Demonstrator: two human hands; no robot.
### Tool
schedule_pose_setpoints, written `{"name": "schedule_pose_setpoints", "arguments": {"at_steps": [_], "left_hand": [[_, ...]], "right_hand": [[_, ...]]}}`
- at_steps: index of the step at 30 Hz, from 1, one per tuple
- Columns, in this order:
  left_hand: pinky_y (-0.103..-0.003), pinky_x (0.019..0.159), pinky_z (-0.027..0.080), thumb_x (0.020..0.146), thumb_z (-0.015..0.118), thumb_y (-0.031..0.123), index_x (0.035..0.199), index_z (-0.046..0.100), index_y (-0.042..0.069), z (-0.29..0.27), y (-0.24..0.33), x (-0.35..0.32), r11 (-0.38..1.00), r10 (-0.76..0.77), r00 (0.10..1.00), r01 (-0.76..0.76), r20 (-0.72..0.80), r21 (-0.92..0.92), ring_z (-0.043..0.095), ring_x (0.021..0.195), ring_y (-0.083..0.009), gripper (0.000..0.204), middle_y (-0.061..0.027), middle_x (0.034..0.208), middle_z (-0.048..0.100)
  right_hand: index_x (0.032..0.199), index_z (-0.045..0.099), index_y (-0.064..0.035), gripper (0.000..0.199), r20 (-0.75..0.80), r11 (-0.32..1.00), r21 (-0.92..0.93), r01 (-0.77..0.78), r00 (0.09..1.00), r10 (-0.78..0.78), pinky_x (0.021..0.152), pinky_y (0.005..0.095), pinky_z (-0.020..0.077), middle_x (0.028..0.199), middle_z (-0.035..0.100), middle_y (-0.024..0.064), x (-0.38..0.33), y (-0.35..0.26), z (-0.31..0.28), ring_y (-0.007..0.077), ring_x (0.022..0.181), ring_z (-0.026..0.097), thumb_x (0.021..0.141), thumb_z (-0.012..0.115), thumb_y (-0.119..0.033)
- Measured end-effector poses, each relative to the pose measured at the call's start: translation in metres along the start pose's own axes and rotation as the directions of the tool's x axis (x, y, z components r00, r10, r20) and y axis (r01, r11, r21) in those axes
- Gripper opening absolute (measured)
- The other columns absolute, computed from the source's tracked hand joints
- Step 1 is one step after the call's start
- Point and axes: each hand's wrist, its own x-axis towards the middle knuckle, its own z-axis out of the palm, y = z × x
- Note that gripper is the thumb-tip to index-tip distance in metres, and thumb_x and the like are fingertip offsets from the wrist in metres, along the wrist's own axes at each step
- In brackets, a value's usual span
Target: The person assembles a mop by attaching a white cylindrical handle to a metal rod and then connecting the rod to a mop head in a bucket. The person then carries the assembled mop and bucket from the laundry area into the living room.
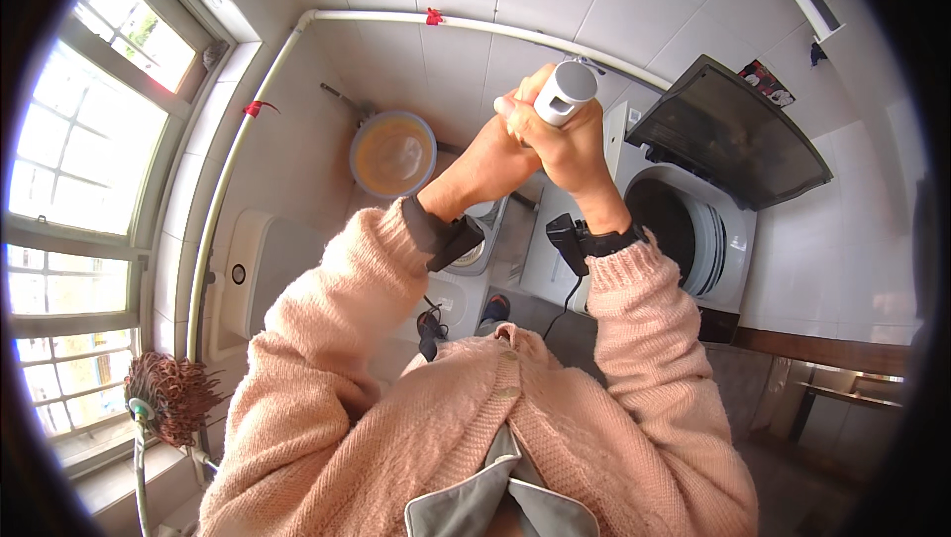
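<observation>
Both my hands are raised in front of me, closed around a white handle with a grey rounded end cap (567,87) and a slot in its side. My left hand (495,162) wraps the handle from the left, slightly lower. Pressed against it, my right hand (575,149) grips the same handle just under the cap. The handle points up toward my view, so whatever is at its far end is hidden behind my hands. Black straps with small boxes sit on both wrists, below the pink knitted sleeves.
To the right a top-loading washing machine (728,279) stands with its dark lid (728,131) raised. A round basin (433,156) is by the far wall. White piping (475,27) runs along the walls. A brown shaggy mop head (170,398) is near the left window (84,141).
</observation>
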Motion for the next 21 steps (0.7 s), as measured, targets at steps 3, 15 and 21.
{"name": "schedule_pose_setpoints", "arguments": {"at_steps": [3, 15, 21], "left_hand": [[-0.033, 0.087, 0.047, 0.087, 0.059, -0.001, 0.115, 0.053, 0.002, -0.005, -0.038, 0.006, 0.997, 0.058, 0.998, -0.059, -0.015, -0.048, 0.055, 0.099, -0.0178, 0.029, -0.0090, 0.104, 0.059], [-0.033, 0.080, 0.048, 0.090, 0.061, 0.006, 0.103, 0.051, 0.005, -0.011, -0.173, -0.027, 0.971, -0.141, 0.990, 0.132, 0.030, 0.200, 0.053, 0.089, -0.0159, 0.016, -0.0058, 0.095, 0.058], [-0.034, 0.089, 0.047, 0.087, 0.065, 0.006, 0.117, 0.049, 0.006, -0.013, -0.119, -0.038, 0.969, -0.147, 0.989, 0.141, 0.017, 0.203, 0.055, 0.098, -0.0181, 0.035, -0.0068, 0.104, 0.059]], "right_hand": [[0.079, 0.054, -0.0066, 0.017, -0.046, 1.000, -0.002, -0.016, 0.999, 0.016, 0.060, 0.0237, 0.0453, 0.072, 0.058, -0.0006, 0.000, 0.032, -0.001, 0.0056, 0.065, 0.054, 0.085, 0.068, 0.002], [0.076, 0.055, -0.0019, 0.029, -0.074, 0.934, -0.288, -0.211, 0.978, 0.198, 0.062, 0.0339, 0.0479, 0.065, 0.057, 0.0078, -0.051, 0.150, 0.015, 0.0142, 0.062, 0.048, 0.085, 0.075, -0.020], [0.080, 0.064, -0.0042, 0.019, 0.082, 0.901, -0.299, -0.314, 0.932, 0.352, 0.068, 0.0300, 0.0512, 0.077, 0.069, 0.0023, -0.046, 0.097, 0.015, 0.0116, 0.075, 0.063, 0.084, 0.077, -0.017]]}}
